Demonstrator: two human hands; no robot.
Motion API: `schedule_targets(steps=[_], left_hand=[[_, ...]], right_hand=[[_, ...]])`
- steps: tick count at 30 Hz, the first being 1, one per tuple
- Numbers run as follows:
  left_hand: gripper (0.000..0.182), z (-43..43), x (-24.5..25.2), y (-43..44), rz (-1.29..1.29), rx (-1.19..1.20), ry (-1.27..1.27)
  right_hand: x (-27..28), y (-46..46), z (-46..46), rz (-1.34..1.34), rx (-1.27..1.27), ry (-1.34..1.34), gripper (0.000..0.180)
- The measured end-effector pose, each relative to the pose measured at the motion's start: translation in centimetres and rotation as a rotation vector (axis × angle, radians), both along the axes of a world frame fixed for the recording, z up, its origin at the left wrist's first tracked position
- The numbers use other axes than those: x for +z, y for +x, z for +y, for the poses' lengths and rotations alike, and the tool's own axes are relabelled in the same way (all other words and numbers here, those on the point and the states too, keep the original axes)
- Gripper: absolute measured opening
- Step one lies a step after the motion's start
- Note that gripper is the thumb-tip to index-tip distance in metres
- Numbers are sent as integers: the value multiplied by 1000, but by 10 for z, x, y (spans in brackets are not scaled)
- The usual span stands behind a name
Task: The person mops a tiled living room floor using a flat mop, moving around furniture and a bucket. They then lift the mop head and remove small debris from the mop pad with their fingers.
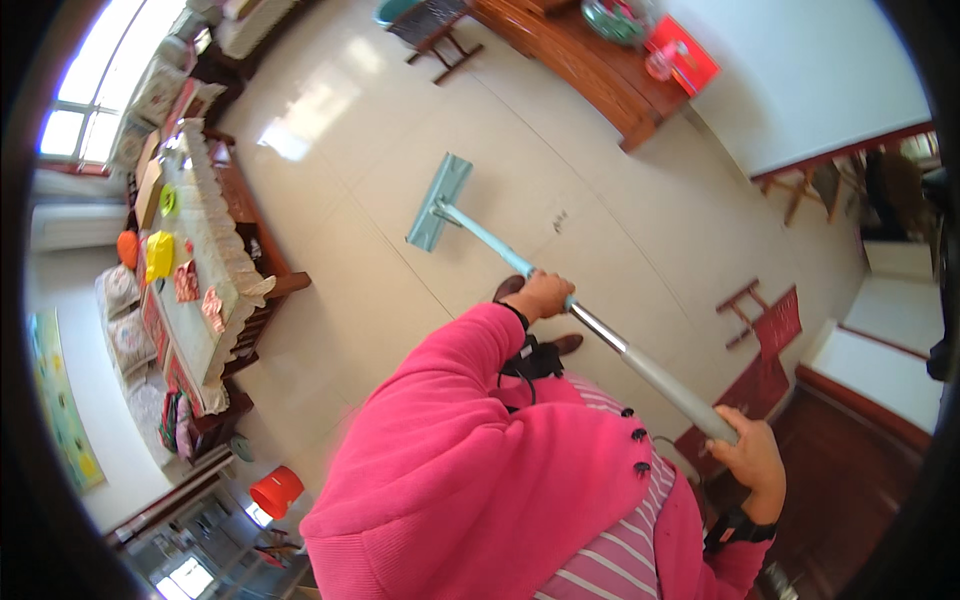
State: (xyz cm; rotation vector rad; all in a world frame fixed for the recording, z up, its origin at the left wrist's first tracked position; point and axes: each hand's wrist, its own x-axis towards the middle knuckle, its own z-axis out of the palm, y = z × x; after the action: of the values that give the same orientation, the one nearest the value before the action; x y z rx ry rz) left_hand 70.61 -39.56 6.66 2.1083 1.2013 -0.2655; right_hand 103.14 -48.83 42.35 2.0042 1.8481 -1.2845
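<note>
A flat mop with a pale teal head [439, 202] lies against the tiled floor ahead of me. Its pole runs from a light blue lower section through a chrome tube to a grey grip [675, 391]. My left hand [546, 294] is wrapped around the blue section near the chrome tube. Higher up, my right hand [750, 450] grasps the end of the grey grip. Both of my sleeves are pink, with dark bands at the wrists. My brown shoes [568, 343] show beneath the pole.
On the left stands a cloth-covered table [196, 255] bearing packets and boxes. A wooden cabinet [577, 71] lines the upper wall, with a small folding stool [442, 45] beside it. Right of me is a red-seated stool [776, 322]. A red bucket [276, 492] sits lower left.
</note>
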Motion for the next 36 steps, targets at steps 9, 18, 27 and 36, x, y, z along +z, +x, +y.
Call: schedule_targets(steps=[9,18,27,36], left_hand=[[17,20,1,-31,-38,76,48],[18,28,-35,-83,51,107,3],[38,-26,-40,-170,219,439,-97],[28,-63,-52,-149,222,641,0]], right_hand=[[19,-56,25,-96,57,-31,45],[-12,-100,50,-72,37,-181,43],[-83,-134,73,42,353,-111,48],[-82,-151,67,34,449,-70,43]])
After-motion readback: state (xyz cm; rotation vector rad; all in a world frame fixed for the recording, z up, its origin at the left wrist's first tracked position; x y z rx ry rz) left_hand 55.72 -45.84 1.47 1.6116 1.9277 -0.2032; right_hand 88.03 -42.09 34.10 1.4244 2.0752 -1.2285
